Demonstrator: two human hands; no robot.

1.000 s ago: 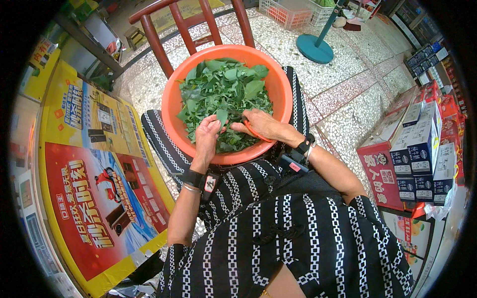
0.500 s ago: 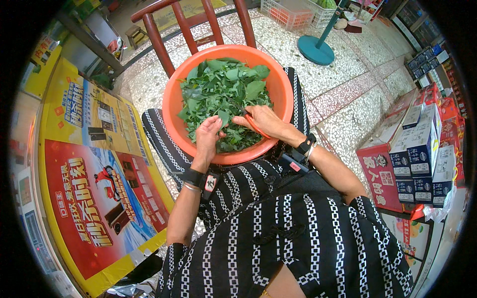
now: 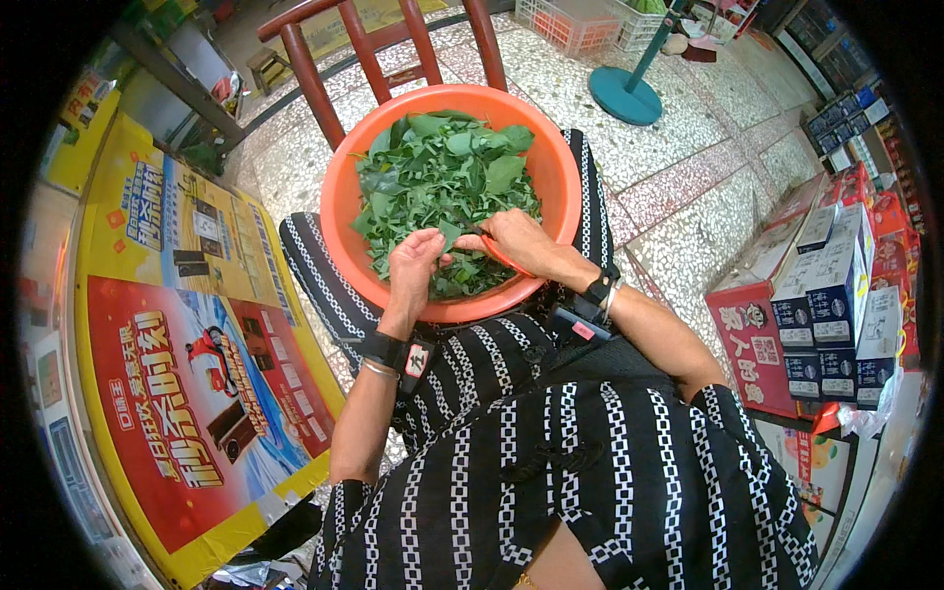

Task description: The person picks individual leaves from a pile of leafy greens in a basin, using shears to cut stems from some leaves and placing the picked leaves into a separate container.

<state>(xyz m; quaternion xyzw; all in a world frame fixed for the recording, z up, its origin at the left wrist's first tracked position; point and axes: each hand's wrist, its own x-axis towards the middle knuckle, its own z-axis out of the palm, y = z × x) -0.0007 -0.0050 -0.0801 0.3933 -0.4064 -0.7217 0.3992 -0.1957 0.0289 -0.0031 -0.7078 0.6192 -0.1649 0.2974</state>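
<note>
An orange basin (image 3: pixel 339 211) rests on my lap, full of green leaves (image 3: pixel 433 172), some whole and some in smaller pieces. Over its near half, my left hand (image 3: pixel 415 261) is closed, pinching a green leaf (image 3: pixel 449 236) between thumb and fingertips. My right hand (image 3: pixel 521 241) is wrapped round a pair of scissors with orange-red handles (image 3: pixel 503 258). Their dark blades point left, close to the held leaf; whether they touch it I cannot tell. The fingers of my right hand partly hide the handles.
A red-brown wooden chair (image 3: pixel 423 49) stands just beyond the basin. To the left is a yellow and red printed counter panel (image 3: pixel 197 374). Stacked boxes (image 3: pixel 826 285) stand at the right. A green round stand base (image 3: pixel 625 96) and plastic crates (image 3: pixel 570 28) are on the floor farther back.
My left hand has turned slightly, and the leaf in it now sits a little higher and nearer the scissors. The right hand has shifted only slightly.
</note>
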